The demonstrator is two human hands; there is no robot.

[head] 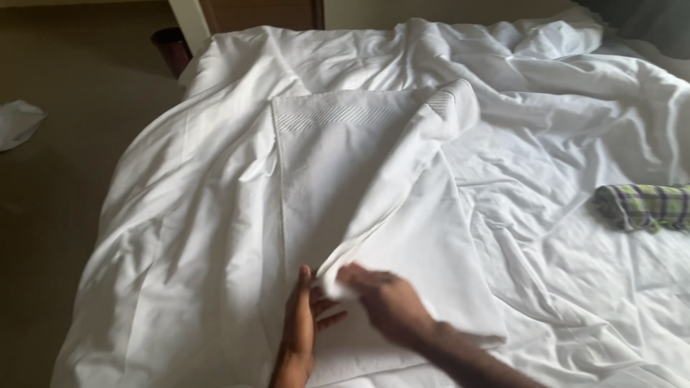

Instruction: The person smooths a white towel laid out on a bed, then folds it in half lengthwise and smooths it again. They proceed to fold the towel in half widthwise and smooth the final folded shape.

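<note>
A white towel (345,165) with woven stripe bands at its far end lies partly folded on a rumpled white bed sheet (180,215). My left hand (298,323) pinches the towel's near fold at the front of the bed. Right beside it, my right hand (388,302) grips the same bunched edge, and the cloth is pulled taut from there up toward the towel's far right corner (449,100). Both hands touch the fabric close together.
A rolled green-and-purple checked cloth (643,207) rests on the bed at the right edge. A dark round bin (171,47) stands on the floor at the bed's far left corner. A white cloth (18,122) lies on the brown floor at left.
</note>
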